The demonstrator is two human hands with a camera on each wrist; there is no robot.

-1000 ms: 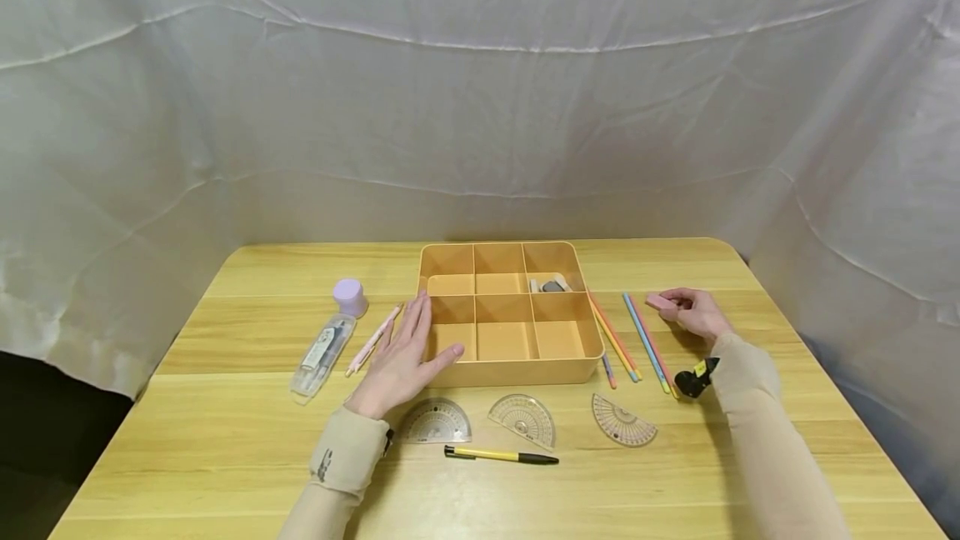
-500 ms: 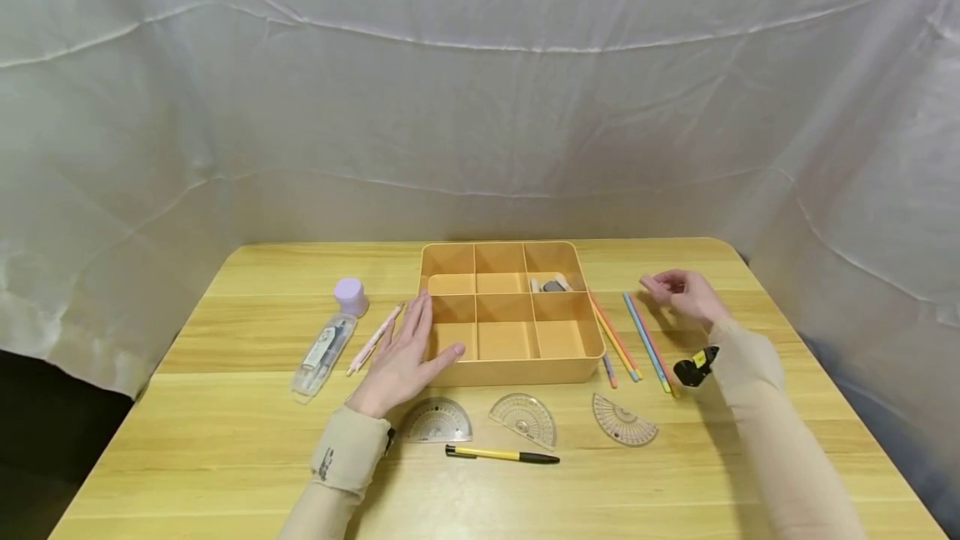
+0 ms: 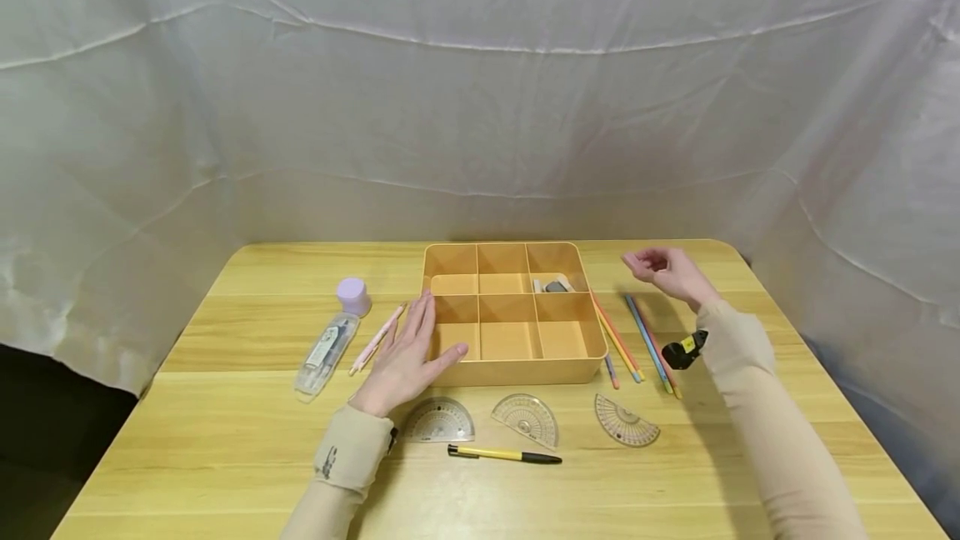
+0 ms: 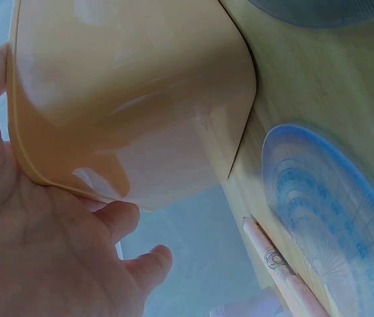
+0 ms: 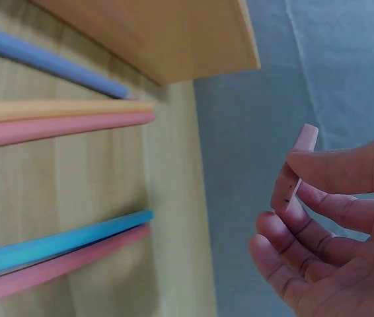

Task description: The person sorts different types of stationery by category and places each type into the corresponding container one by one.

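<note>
My left hand [image 3: 405,361] rests against the left side of an orange six-compartment box [image 3: 517,372], its fingers laid straight along the wall and its thumb out at the front corner. In the left wrist view the box corner [image 4: 134,99] lies between thumb and fingers. My right hand [image 3: 675,275] pinches a pink eraser [image 5: 285,188] between thumb and fingers, raised above the table to the right of the box. Inside the box's back right compartment lie a dark grey eraser [image 3: 556,287] and whitish pieces, partly hidden by the divider.
Colored pencils [image 3: 617,336] lie right of the box, with a blue and red pair [image 3: 651,344] further right. Several protractors [image 3: 527,419] and a yellow pen [image 3: 502,454] are in front. Left stand a purple round container [image 3: 353,297], a clear case [image 3: 327,354] and pink pens [image 3: 377,338].
My right hand has lifted the pink eraser off the table and moved it up and leftward toward the box. The left hand has stayed at the box.
</note>
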